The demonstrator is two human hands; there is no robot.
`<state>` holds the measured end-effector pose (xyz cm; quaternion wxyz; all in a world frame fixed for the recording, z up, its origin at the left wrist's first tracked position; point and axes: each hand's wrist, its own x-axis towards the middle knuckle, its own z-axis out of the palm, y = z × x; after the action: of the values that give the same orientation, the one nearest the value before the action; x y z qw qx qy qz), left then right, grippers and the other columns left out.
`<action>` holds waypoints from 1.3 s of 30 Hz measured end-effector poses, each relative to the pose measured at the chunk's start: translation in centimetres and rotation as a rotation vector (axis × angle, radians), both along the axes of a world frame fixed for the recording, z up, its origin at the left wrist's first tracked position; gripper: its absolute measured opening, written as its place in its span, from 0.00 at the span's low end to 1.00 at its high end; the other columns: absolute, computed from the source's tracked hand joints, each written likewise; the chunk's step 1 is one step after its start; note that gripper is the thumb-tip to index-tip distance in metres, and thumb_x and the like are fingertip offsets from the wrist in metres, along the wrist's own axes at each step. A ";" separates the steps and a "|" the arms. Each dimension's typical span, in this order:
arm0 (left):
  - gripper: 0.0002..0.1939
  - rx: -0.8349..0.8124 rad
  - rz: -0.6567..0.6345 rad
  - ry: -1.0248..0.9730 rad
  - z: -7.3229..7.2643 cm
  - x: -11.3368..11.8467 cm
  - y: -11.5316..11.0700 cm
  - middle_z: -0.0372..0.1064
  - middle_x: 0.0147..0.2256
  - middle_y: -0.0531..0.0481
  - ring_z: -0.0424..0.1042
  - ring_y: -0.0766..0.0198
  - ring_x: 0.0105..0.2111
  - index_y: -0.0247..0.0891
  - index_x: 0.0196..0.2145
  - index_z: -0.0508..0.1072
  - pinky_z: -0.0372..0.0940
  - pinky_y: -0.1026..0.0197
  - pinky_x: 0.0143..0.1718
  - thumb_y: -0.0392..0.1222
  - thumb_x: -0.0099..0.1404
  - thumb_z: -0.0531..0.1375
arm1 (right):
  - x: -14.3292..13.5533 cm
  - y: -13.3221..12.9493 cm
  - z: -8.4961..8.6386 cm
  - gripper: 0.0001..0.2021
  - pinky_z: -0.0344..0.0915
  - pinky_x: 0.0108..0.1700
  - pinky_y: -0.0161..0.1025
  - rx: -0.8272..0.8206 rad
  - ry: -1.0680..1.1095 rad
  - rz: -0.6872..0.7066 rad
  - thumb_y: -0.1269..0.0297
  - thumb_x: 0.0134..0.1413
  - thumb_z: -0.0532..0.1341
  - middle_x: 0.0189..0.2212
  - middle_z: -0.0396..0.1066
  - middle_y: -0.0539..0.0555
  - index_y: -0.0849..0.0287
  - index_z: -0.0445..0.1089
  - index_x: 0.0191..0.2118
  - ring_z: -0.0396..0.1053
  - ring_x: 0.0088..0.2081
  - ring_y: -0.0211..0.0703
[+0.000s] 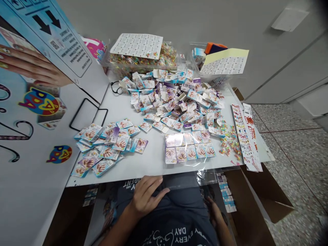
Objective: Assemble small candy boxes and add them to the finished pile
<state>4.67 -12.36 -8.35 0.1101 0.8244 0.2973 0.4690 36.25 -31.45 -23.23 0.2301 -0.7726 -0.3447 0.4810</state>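
A clear plastic bag (pixel 189 166) lies at the table's front edge, its near end hanging over toward my lap. Inside it, small printed boxes (pixel 191 152) sit in two rows, each with a picture of a hand. My left hand (pixel 147 195) is just in front of the table edge, beside the bag's left near corner. Its fingers are stretched out with the thumb apart; I see nothing gripped. Lower down on the right, my right hand (pixel 213 209) is in shadow below the table edge, near the bag's loose end. Its fingers are partly hidden.
Loose printed boxes (pixel 110 150) lie at left; a big pile of open ones (pixel 174 99) fills the back. Behind stand clear tubs (pixel 143 63) with paper sheets. Small colourful packets (pixel 229 140) and sticker strips (pixel 247 136) lie right. A cardboard carton (pixel 266 194) stands below.
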 end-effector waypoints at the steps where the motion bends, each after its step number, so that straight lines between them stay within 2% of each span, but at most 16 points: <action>1: 0.30 0.000 0.015 0.025 0.1 0.0 0.2 0.76 0.45 0.37 0.76 0.52 0.44 0.32 0.58 0.69 0.74 0.52 0.43 0.33 0.59 0.72 | 0.7 0.1 0.1 0.23 0.73 0.36 0.56 -0.034 -0.013 -0.006 0.39 0.46 0.58 0.24 0.77 0.58 0.52 0.79 0.33 0.79 0.32 0.65; 6: 0.27 0.098 0.025 0.309 0.5 0.3 2.1 0.71 0.55 0.31 0.72 0.47 0.53 0.33 0.58 0.69 0.70 0.48 0.50 0.30 0.62 0.68 | 5.0 1.6 1.6 0.20 0.70 0.50 0.59 -0.087 -0.029 -0.010 0.42 0.40 0.64 0.29 0.80 0.63 0.55 0.77 0.28 0.78 0.44 0.72; 8: 0.26 0.139 0.005 0.382 0.6 0.6 2.9 0.70 0.57 0.31 0.71 0.48 0.54 0.35 0.59 0.69 0.69 0.49 0.51 0.30 0.64 0.66 | 6.6 2.6 2.9 0.24 0.70 0.52 0.59 -0.058 0.008 -0.006 0.40 0.44 0.63 0.34 0.81 0.63 0.56 0.78 0.36 0.77 0.47 0.68; 11: 0.25 0.164 -0.031 0.408 0.5 1.0 3.9 0.70 0.58 0.34 0.69 0.49 0.54 0.37 0.59 0.71 0.67 0.49 0.53 0.31 0.65 0.66 | 8.1 4.3 4.9 0.31 0.71 0.53 0.56 0.032 0.142 -0.028 0.40 0.56 0.53 0.46 0.79 0.63 0.58 0.73 0.53 0.77 0.52 0.57; 13: 0.24 0.170 -0.049 0.405 0.5 1.2 4.3 0.70 0.58 0.35 0.68 0.50 0.55 0.39 0.59 0.71 0.66 0.49 0.54 0.31 0.66 0.65 | 8.2 5.2 5.6 0.31 0.72 0.52 0.54 0.109 0.200 -0.042 0.41 0.60 0.49 0.50 0.78 0.63 0.58 0.72 0.54 0.76 0.52 0.53; 15: 0.23 0.170 -0.063 0.394 0.6 1.3 4.5 0.71 0.58 0.36 0.68 0.50 0.56 0.39 0.58 0.72 0.66 0.50 0.54 0.31 0.67 0.64 | 7.7 5.7 5.7 0.26 0.73 0.48 0.52 0.137 0.184 -0.030 0.41 0.54 0.55 0.44 0.80 0.61 0.57 0.76 0.44 0.78 0.48 0.55; 18: 0.22 0.164 -0.067 0.378 0.9 1.4 4.5 0.73 0.56 0.37 0.69 0.52 0.54 0.38 0.57 0.72 0.67 0.52 0.53 0.30 0.67 0.63 | 6.7 5.9 5.2 0.16 0.73 0.33 0.47 0.079 0.137 0.037 0.48 0.38 0.68 0.24 0.78 0.56 0.57 0.75 0.26 0.78 0.29 0.55; 20: 0.21 0.169 -0.061 0.379 1.0 1.5 4.5 0.74 0.54 0.38 0.69 0.53 0.53 0.37 0.57 0.73 0.67 0.52 0.52 0.30 0.66 0.63 | 6.3 5.9 5.0 0.16 0.68 0.25 0.43 0.059 0.122 0.051 0.49 0.39 0.67 0.18 0.73 0.53 0.58 0.72 0.22 0.71 0.19 0.49; 22: 0.21 0.174 -0.054 0.394 1.0 1.6 4.6 0.74 0.54 0.38 0.70 0.53 0.52 0.37 0.56 0.73 0.67 0.52 0.53 0.30 0.66 0.64 | 6.3 6.1 5.6 0.19 0.64 0.22 0.40 0.078 0.088 0.034 0.45 0.47 0.62 0.16 0.70 0.51 0.58 0.71 0.22 0.66 0.17 0.44; 24: 0.21 0.177 -0.051 0.404 1.0 1.7 4.7 0.75 0.53 0.39 0.70 0.54 0.52 0.37 0.56 0.73 0.66 0.53 0.53 0.31 0.66 0.64 | 6.7 6.3 7.2 0.22 0.63 0.23 0.38 0.120 0.046 0.009 0.43 0.53 0.59 0.16 0.67 0.50 0.58 0.68 0.22 0.65 0.19 0.42; 26: 0.20 0.189 -0.061 0.406 1.1 1.7 4.9 0.76 0.53 0.40 0.70 0.54 0.51 0.38 0.55 0.74 0.66 0.53 0.53 0.32 0.66 0.65 | 7.2 6.7 9.6 0.22 0.63 0.25 0.37 0.196 -0.013 -0.001 0.43 0.55 0.61 0.18 0.66 0.49 0.58 0.68 0.23 0.65 0.22 0.41; 29: 0.16 0.257 -0.105 0.416 1.7 1.6 5.3 0.77 0.51 0.44 0.71 0.57 0.49 0.38 0.51 0.76 0.64 0.54 0.55 0.32 0.66 0.66 | 8.1 7.9 13.6 0.14 0.68 0.32 0.38 0.501 -0.283 0.044 0.51 0.59 0.64 0.26 0.71 0.51 0.58 0.73 0.32 0.69 0.29 0.43; 31: 0.12 0.300 -0.160 0.448 2.6 1.5 5.7 0.78 0.52 0.48 0.72 0.59 0.49 0.39 0.47 0.77 0.62 0.55 0.58 0.31 0.67 0.64 | 8.7 9.4 15.7 0.08 0.72 0.44 0.45 0.783 -0.581 0.166 0.60 0.59 0.66 0.38 0.76 0.57 0.56 0.75 0.42 0.74 0.40 0.50; 34: 0.11 0.289 -0.312 0.519 4.0 1.2 6.4 0.74 0.56 0.47 0.72 0.61 0.56 0.39 0.46 0.77 0.62 0.56 0.60 0.29 0.71 0.58 | 9.3 12.3 17.6 0.19 0.68 0.59 0.56 0.981 -0.854 0.545 0.71 0.60 0.64 0.57 0.72 0.63 0.54 0.72 0.57 0.70 0.57 0.57; 37: 0.13 0.272 -0.448 0.543 4.7 0.9 7.2 0.73 0.58 0.41 0.69 0.59 0.61 0.35 0.48 0.76 0.67 0.57 0.58 0.27 0.72 0.55 | 9.7 15.2 18.4 0.25 0.67 0.62 0.57 1.016 -0.794 0.965 0.79 0.64 0.57 0.62 0.68 0.61 0.54 0.67 0.62 0.66 0.63 0.54; 39: 0.14 0.298 -0.494 0.514 4.3 0.6 7.5 0.76 0.54 0.39 0.70 0.57 0.60 0.32 0.49 0.76 0.71 0.56 0.55 0.26 0.71 0.54 | 9.7 16.6 18.8 0.23 0.68 0.62 0.57 1.057 -0.717 1.101 0.80 0.65 0.54 0.62 0.69 0.60 0.55 0.68 0.61 0.67 0.62 0.51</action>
<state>5.29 -4.87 -4.07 0.0210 0.9687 0.0362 0.2446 45.94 -14.83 -4.47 0.1707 -0.3907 -0.9042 0.0255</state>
